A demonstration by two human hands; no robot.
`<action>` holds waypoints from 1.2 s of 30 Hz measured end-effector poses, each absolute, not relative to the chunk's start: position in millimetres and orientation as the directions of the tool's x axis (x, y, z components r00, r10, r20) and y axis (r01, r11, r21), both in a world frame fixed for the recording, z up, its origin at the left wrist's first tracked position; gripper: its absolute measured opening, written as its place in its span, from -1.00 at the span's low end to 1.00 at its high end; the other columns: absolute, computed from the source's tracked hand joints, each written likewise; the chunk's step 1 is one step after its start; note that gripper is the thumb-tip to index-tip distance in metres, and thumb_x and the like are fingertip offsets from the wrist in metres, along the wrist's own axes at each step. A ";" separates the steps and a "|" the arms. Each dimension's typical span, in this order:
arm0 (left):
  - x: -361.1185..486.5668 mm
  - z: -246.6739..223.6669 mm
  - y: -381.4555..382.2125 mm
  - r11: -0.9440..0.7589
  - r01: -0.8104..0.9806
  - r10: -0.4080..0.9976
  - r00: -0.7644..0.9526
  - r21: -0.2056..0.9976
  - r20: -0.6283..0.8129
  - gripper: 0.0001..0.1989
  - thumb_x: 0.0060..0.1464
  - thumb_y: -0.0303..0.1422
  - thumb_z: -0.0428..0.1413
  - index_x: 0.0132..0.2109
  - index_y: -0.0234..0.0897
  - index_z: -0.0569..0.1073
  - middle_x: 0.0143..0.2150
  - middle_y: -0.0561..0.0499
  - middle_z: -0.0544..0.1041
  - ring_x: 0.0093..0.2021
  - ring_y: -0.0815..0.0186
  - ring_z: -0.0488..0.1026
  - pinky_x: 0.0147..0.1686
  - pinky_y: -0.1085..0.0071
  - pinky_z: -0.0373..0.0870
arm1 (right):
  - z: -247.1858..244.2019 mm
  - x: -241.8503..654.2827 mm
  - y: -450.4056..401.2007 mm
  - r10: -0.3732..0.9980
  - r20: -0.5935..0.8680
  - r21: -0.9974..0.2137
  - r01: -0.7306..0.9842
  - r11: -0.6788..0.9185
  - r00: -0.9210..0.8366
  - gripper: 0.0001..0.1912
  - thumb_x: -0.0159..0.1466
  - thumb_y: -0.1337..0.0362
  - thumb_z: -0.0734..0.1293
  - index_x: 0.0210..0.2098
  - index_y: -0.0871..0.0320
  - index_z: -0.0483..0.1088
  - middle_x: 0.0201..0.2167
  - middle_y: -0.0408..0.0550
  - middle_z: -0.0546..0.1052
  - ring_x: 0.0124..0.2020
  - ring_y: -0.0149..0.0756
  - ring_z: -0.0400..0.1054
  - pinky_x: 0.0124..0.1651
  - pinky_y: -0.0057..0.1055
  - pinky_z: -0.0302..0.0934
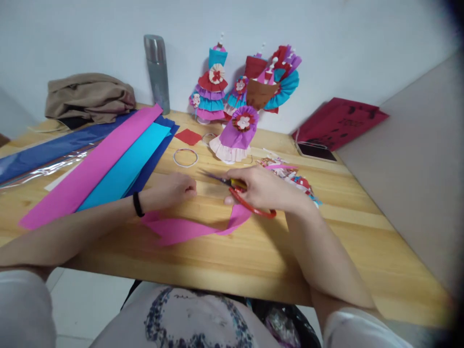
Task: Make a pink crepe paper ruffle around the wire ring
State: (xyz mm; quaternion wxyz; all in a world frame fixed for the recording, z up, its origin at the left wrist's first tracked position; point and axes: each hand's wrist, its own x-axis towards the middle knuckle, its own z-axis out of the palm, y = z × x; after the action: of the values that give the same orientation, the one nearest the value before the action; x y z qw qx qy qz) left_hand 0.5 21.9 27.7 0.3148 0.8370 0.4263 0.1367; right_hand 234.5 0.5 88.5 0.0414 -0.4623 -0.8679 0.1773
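Note:
My right hand [266, 186] grips a pair of scissors [250, 205] with red-orange handles, their blades pointing left over the table. A pink crepe paper strip [188, 231] curves across the wood near the table's front, from below my left wrist to beneath my right hand. My left hand [176, 188], with a dark band at the wrist, is curled closed left of the blade tips; whatever its fingers may hold is hidden. Just beyond them lies a thin white ring [185, 157].
Pink [97, 164] and blue crepe paper sheets [126, 166] cover the left side. Behind stand a steel flask [157, 72], brown cloth [89, 96] and several ruffled paper dresses [237, 133]. Paper scraps [290, 176], a phone [316, 151] and a red bag [337, 123] are right.

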 end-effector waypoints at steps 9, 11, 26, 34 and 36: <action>42.3 30.0 -48.0 -0.860 0.485 0.463 0.872 0.158 -0.157 -0.78 0.17 -0.25 0.17 -0.20 -0.36 0.53 -0.19 -0.19 0.58 -0.22 0.09 0.52 -0.28 0.27 0.38 | 27.1 221.6 32.3 0.898 -0.094 -0.060 0.903 0.426 -0.430 -0.44 0.21 0.23 0.32 0.22 0.09 0.36 -0.05 0.10 0.60 -0.15 -0.07 0.49 -0.24 -0.35 0.16; 44.1 24.0 -47.8 -0.901 0.411 0.389 0.907 0.138 -0.161 -0.89 0.14 -0.47 0.12 -0.18 -0.35 0.52 -0.20 -0.17 0.58 -0.23 0.11 0.52 -0.28 0.27 0.38 | 23.4 220.2 32.2 0.884 -0.071 -0.062 0.887 0.458 -0.461 -0.43 0.23 0.26 0.30 0.24 0.10 0.34 -0.05 0.12 0.60 -0.15 -0.08 0.49 -0.23 -0.34 0.16; -5.5 70.1 55.6 -0.121 0.152 0.390 0.916 0.981 -0.094 -0.80 0.08 -0.28 0.28 -0.24 -0.35 0.61 -0.35 -0.06 0.61 -0.39 0.37 0.50 -0.36 0.51 0.42 | 68.4 278.0 34.9 0.681 0.016 -0.937 0.227 0.265 -0.733 -0.37 0.38 -0.17 0.14 0.04 0.20 0.51 -0.14 0.06 0.61 -0.12 -0.26 0.49 -0.11 -0.36 0.31; -20.4 79.5 65.6 -0.163 0.256 0.213 0.952 0.953 -0.219 -0.70 -0.02 -0.21 0.36 -0.20 -0.32 0.64 -0.25 -0.09 0.65 -0.30 0.31 0.54 -0.23 0.49 0.46 | 84.6 296.6 35.5 0.796 -0.048 -0.924 0.329 0.194 -0.604 -0.51 0.14 0.13 0.52 0.03 0.16 0.48 -0.47 -0.22 0.40 -0.51 -0.50 0.23 -0.50 -0.56 0.11; -28.4 82.6 72.7 -0.286 0.389 0.163 0.920 0.876 -0.356 -0.69 -0.01 -0.24 0.34 -0.13 -0.31 0.64 -0.23 -0.08 0.66 -0.30 0.28 0.55 -0.27 0.50 0.44 | 90.6 304.8 31.9 0.742 -0.060 -0.907 0.347 0.239 -0.668 -0.58 0.14 0.15 0.53 -0.04 0.15 0.53 -0.46 -0.18 0.43 -0.47 -0.47 0.28 -0.46 -0.55 0.16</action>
State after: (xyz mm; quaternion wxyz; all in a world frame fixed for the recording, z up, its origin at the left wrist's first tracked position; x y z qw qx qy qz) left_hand -28.4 72.7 82.6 0.5719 0.7956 0.1736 -0.0986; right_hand 304.8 31.9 90.6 0.1961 -0.3573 -0.7621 0.5030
